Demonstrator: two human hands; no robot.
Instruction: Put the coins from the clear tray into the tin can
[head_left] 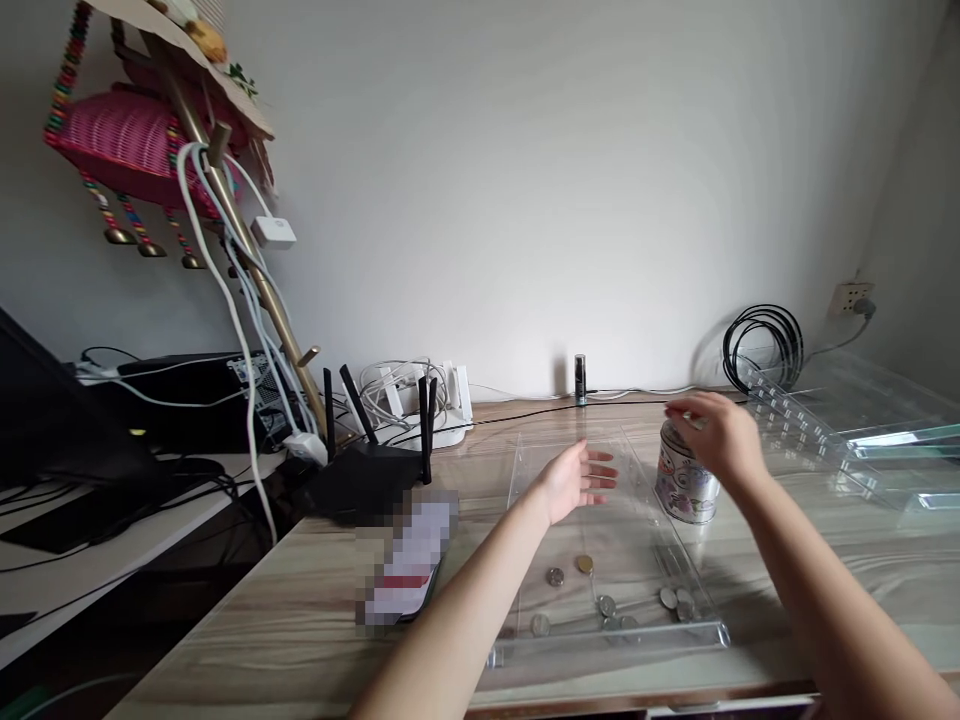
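My left hand (574, 482) hovers over a clear plastic tray (555, 640), its fingers spread and nothing in them. Over the mouth of a round flower-patterned tin (686, 490), my right hand (716, 435) has thumb and fingers pinched together. Whatever lies in that pinch is too small to make out. The tin stands upright at the tray's right side, its opening partly covered by the hand. Near the front of the tray lie several silver coins (607, 606) and one gold-coloured coin (585, 564).
Left of the tray are a blurred-out phone (409, 560) and a black router (367, 480). A small dark bottle (580, 380) stands by the wall. At right are clear acrylic panels (817, 430) and a coiled black cable (763, 348). The desk's front edge runs below.
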